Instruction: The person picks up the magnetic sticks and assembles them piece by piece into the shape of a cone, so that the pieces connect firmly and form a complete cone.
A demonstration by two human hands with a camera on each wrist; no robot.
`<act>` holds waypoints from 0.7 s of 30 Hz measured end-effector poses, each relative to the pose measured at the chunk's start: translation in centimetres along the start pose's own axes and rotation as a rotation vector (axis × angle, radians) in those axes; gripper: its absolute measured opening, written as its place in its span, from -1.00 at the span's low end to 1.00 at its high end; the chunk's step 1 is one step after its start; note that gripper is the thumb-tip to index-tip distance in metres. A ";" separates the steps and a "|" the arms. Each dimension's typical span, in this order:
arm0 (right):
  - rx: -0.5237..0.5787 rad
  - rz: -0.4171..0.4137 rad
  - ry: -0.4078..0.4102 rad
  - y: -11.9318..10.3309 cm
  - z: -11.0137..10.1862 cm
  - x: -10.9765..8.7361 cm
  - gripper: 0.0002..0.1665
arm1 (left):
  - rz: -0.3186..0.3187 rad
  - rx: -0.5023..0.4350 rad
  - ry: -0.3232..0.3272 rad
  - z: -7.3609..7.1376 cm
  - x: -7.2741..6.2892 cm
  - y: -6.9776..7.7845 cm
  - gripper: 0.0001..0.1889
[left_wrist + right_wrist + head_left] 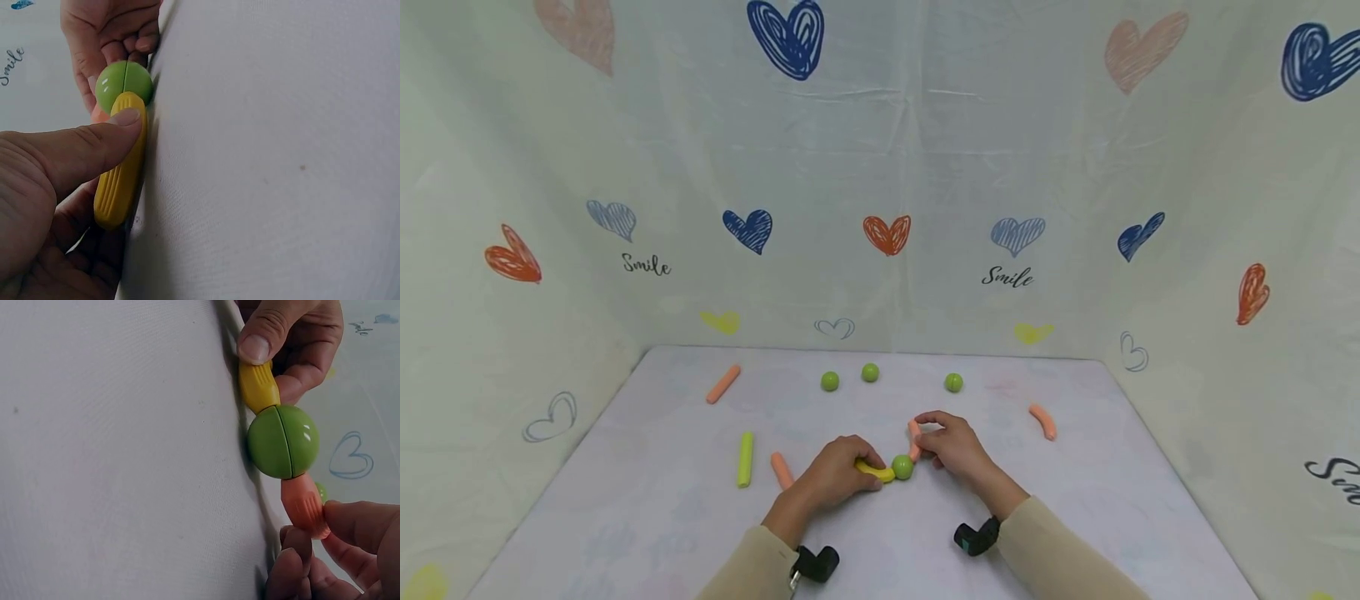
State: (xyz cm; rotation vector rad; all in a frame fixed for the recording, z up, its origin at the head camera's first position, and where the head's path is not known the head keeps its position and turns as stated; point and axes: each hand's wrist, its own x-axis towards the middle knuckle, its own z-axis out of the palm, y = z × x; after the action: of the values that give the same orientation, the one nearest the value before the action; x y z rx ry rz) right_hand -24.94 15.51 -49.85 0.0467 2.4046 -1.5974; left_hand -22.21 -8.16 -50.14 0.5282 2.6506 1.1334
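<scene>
In the head view my left hand (835, 473) pinches a curved yellow toy rod (880, 474) between thumb and fingers, low over the table. One end of the yellow rod meets a green ball (902, 467) with a seam round its middle. My right hand (958, 451) grips a salmon-orange rod (914, 430) whose near end touches that same ball. The right wrist view lines up yellow rod (259, 387), ball (283, 441) and orange rod (303, 503) end to end. Whether the ends are locked into the ball I cannot tell.
Behind the hands lie three more green balls (830, 381). Left of them are an orange rod (723, 384), a straight lime rod (745, 459) and another orange rod (782, 469) partly behind my left arm. A curved orange rod (1042, 422) lies at right. Cloth walls (895, 167) border the table.
</scene>
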 end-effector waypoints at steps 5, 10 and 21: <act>-0.018 -0.016 0.026 0.0 0.1 -0.2 -0.55 | 0.021 0.023 0.016 0.6 0.0 0.3 -0.85; -0.036 -0.045 0.059 0.1 0.3 -0.4 -0.61 | 0.021 0.025 0.032 1.2 -0.1 0.7 -0.84; -0.102 -0.086 0.119 0.1 0.9 -0.8 -0.74 | -0.011 0.002 0.067 2.1 -0.2 1.7 -0.80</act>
State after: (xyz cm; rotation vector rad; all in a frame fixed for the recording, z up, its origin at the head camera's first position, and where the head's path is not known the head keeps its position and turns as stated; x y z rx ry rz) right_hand -23.99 14.87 -50.10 0.0197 2.6083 -1.5463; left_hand -20.90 -5.80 -50.32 0.4833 2.7080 1.1648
